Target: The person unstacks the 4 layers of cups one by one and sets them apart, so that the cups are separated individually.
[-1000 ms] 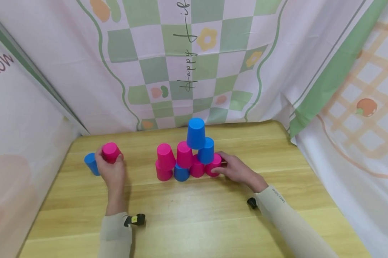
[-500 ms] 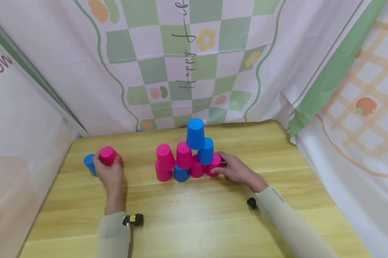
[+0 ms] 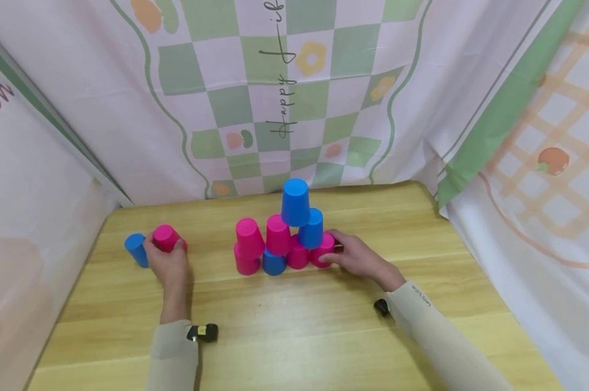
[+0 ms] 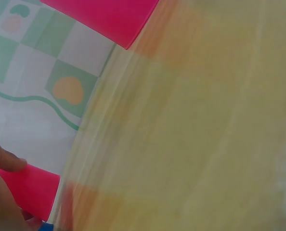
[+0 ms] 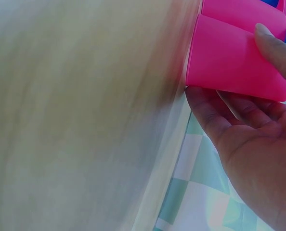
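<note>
In the head view, my left hand (image 3: pixel 168 266) grips a pink cup (image 3: pixel 165 237), mouth down, at the left of the table. A blue cup (image 3: pixel 136 250) stands just left of that hand. My right hand (image 3: pixel 363 258) holds the rightmost pink cup (image 3: pixel 322 251) of a stack's bottom row, thumb on one side and fingers on the other, as the right wrist view shows. Beside it in that row are a pink cup (image 3: pixel 298 255), a blue cup (image 3: pixel 274 263) and another pink cup (image 3: pixel 247 263). Two pink cups and a blue cup (image 3: pixel 311 228) form the second row; one blue cup (image 3: pixel 295 202) tops it.
The wooden table (image 3: pixel 284 336) reaches back to a printed curtain (image 3: pixel 275 108), with more curtains along both sides. Table surface lies between the left hand's cup and the stack. A small black wrist camera (image 3: pixel 204 332) juts from the left cuff.
My left hand has lowered its pink cup slightly toward the table. The right hand stays on its cup and the stack keeps its shape. The head view has shifted a little.
</note>
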Motion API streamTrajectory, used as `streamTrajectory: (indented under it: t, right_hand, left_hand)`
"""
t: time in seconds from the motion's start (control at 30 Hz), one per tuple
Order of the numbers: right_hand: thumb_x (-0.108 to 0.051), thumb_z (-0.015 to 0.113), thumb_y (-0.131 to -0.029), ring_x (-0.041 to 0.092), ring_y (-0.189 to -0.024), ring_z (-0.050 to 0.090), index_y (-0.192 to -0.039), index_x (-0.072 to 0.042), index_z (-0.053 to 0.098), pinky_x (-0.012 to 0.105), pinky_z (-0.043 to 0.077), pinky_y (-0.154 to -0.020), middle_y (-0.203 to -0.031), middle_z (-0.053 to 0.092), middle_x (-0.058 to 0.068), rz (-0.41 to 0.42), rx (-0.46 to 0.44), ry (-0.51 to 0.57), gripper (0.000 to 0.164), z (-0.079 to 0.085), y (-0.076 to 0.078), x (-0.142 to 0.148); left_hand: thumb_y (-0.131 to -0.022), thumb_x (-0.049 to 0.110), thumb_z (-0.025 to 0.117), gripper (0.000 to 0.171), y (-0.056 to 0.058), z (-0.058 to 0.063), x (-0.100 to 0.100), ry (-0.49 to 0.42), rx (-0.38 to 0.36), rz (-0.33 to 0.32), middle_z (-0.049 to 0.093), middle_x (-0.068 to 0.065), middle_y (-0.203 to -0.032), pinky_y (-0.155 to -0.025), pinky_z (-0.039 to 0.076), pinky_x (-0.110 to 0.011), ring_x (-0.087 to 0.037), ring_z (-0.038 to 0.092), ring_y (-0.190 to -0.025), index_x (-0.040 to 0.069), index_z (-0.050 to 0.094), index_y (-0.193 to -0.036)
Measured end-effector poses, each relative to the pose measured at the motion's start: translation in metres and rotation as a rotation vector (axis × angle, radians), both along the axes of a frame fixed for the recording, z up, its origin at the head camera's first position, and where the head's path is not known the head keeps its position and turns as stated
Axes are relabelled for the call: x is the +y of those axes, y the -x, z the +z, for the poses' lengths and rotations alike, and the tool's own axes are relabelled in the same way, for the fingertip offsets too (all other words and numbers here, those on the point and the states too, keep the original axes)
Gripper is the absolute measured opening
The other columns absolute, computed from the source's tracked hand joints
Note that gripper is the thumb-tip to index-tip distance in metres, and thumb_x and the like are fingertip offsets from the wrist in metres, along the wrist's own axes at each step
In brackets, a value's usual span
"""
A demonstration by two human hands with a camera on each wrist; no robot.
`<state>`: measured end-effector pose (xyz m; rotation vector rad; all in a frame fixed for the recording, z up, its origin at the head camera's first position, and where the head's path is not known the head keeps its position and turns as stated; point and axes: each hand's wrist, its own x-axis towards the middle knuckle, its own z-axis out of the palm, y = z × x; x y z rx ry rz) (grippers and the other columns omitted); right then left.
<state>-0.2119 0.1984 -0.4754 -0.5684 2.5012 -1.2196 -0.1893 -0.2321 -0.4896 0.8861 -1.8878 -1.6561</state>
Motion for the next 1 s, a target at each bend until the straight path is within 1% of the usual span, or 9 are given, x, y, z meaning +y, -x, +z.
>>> streamTrajectory:
  t: [0.1,0.23,0.47,0.6,0.73,0.87,1.0]
  right_hand:
    - [-0.035,0.078,-0.096,0.026,-0.121,0.065,-0.147,-0.015,0.055,0.044,0.059,-0.101,-0.133,0.068,0.004,-0.003,0.001,-0.003,0.06,0.0006,0.0005,-0.0002]
    - [-0.035,0.078,-0.096,0.026,-0.12,0.065,-0.147,-0.015,0.055,0.044,0.059,-0.101,-0.132,0.068,0.004,-0.001,-0.001,0.001,0.06,0.0001,0.001,-0.0002]
    - [-0.034,0.078,-0.096,0.025,-0.119,0.065,-0.147,-0.016,0.055,0.044,0.06,-0.1,-0.131,0.069,0.004,-0.002,-0.004,0.004,0.059,-0.001,-0.0003,0.0]
    - [-0.033,0.078,-0.096,0.025,-0.118,0.066,-0.146,-0.015,0.056,0.044,0.06,-0.1,-0.13,0.069,0.004,-0.002,-0.002,0.007,0.058,-0.0008,-0.0016,-0.0001]
    - [-0.034,0.078,-0.096,0.025,-0.118,0.065,-0.147,-0.016,0.056,0.043,0.059,-0.1,-0.131,0.069,0.003,-0.005,-0.004,0.002,0.058,-0.0006,-0.0022,-0.0002]
    - [-0.035,0.078,-0.096,0.025,-0.119,0.065,-0.147,-0.017,0.056,0.044,0.059,-0.1,-0.131,0.069,0.003,-0.006,-0.005,-0.001,0.058,-0.0009,-0.0022,-0.0002]
    - [-0.036,0.078,-0.096,0.025,-0.119,0.065,-0.147,-0.017,0.056,0.044,0.059,-0.1,-0.131,0.069,0.003,-0.006,-0.006,-0.001,0.058,-0.0017,-0.0016,0.0003]
  left_hand:
    - [-0.1,-0.004,0.062,0.063,0.0003,-0.0008,0.0008,0.011,0.003,0.002,0.042,-0.006,-0.164,-0.128,0.031,-0.039,-0.021,0.036,-0.155,0.014,0.038,-0.156]
    - [-0.102,-0.002,0.06,0.065,-0.0003,-0.0011,0.0011,0.01,0.006,-0.007,0.039,-0.004,-0.166,-0.129,0.03,-0.039,-0.02,0.034,-0.156,0.017,0.035,-0.158]
    - [-0.102,-0.004,0.057,0.071,-0.0011,-0.0018,0.0022,0.069,0.02,-0.023,0.034,-0.005,-0.169,-0.13,0.029,-0.04,-0.021,0.031,-0.158,0.018,0.03,-0.164]
    - [-0.102,-0.004,0.057,0.074,-0.0014,-0.0025,0.0031,0.096,-0.008,-0.026,0.033,-0.006,-0.169,-0.129,0.031,-0.043,-0.024,0.03,-0.157,0.023,0.03,-0.166]
    - [-0.103,-0.003,0.056,0.075,-0.0024,-0.0015,0.0044,0.084,-0.045,-0.026,0.032,-0.006,-0.168,-0.128,0.033,-0.044,-0.025,0.03,-0.157,0.028,0.031,-0.166]
    - [-0.103,-0.004,0.055,0.074,-0.003,-0.0001,0.0051,0.084,-0.057,-0.022,0.032,-0.005,-0.168,-0.128,0.033,-0.043,-0.024,0.03,-0.157,0.027,0.031,-0.166]
    - [-0.102,-0.006,0.055,0.074,-0.0029,0.0006,0.0049,0.105,-0.05,-0.015,0.033,-0.008,-0.167,-0.128,0.033,-0.043,-0.025,0.031,-0.157,0.023,0.031,-0.166]
